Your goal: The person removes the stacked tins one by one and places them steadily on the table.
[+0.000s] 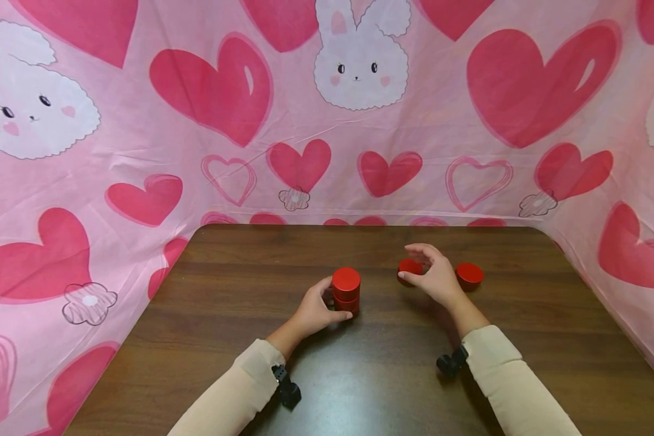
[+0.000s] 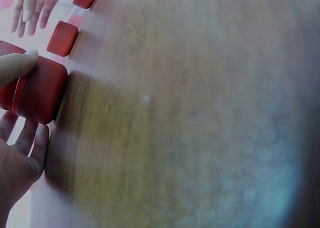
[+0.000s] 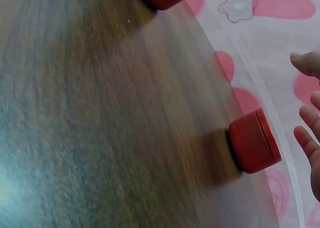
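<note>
Two red round tins stand stacked on the table, the upper tin squarely on the lower tin. My left hand holds this stack from the left, its thumb on the near side and its fingers curled round the far side. To the right, my right hand hovers with thumb and fingers spread by a single red tin, partly covering it in the head view. In the right wrist view, the right hand's fingers hold nothing. Just right of that hand stands another red tin.
The brown wooden table has rounded far corners. Behind and beside it hangs a pink cloth printed with hearts and rabbits. A small black camera is strapped to the left wrist and another camera to the right.
</note>
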`<state>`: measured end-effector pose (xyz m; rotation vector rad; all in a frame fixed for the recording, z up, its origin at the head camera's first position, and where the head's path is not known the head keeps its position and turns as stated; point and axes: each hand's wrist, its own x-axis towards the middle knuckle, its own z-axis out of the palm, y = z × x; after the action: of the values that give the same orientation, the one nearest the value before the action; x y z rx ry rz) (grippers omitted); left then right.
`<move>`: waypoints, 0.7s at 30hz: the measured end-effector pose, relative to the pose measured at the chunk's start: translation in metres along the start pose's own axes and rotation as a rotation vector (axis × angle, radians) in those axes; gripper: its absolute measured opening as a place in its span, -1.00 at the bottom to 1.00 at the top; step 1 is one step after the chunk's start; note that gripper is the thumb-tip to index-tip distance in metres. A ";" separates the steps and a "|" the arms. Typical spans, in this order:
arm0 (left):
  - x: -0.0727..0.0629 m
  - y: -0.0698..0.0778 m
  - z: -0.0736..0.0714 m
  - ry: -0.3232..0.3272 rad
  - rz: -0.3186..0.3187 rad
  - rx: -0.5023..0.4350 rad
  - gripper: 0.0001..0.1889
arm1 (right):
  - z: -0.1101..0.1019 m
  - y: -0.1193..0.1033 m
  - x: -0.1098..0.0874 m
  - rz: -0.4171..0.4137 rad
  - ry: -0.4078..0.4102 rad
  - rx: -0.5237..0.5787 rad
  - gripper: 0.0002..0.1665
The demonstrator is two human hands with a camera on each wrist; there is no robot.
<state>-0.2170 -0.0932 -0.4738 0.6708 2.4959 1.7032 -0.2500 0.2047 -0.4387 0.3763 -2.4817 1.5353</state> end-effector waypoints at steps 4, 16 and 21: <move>0.000 0.002 0.000 -0.002 -0.019 -0.011 -0.25 | 0.002 -0.005 -0.002 -0.015 -0.012 0.012 -0.34; 0.000 0.000 0.001 -0.003 -0.021 -0.001 -0.25 | 0.007 -0.019 -0.008 -0.104 -0.019 0.014 -0.34; 0.000 0.000 0.000 -0.004 -0.033 -0.010 -0.24 | 0.009 -0.026 -0.009 -0.123 -0.028 0.026 -0.34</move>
<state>-0.2174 -0.0927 -0.4737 0.6285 2.4795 1.7008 -0.2339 0.1868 -0.4236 0.5474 -2.4118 1.5251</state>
